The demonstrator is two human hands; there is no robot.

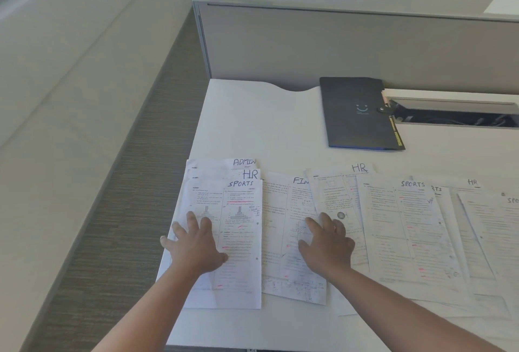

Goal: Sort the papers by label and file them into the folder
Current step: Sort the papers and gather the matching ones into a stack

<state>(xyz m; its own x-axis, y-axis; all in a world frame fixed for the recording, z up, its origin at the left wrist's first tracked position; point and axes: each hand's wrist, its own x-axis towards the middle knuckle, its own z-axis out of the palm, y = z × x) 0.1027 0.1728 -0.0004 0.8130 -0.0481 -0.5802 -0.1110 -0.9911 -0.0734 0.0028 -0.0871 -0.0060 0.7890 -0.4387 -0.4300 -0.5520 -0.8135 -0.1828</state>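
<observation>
Printed papers with handwritten labels lie spread along the near part of the white desk (pixel 252 127). At the left a SPORTS sheet (pixel 238 239) tops a small pile, with HR and ADMIN sheets showing above it. My left hand (pixel 193 242) rests flat on that SPORTS sheet, fingers spread. My right hand (pixel 327 242) lies flat, fingers apart, on the FIN sheet (pixel 283 225) and the edge of an HR sheet (pixel 334 191). More SPORTS (pixel 404 228) and HR papers overlap to the right. A dark closed folder (pixel 356 113) lies farther back.
A grey partition (pixel 337 43) stands along the desk's far edge. An open cable tray (pixel 455 116) cuts into the desk right of the folder. The desk's left edge drops to a brown carpeted floor (pixel 126 183).
</observation>
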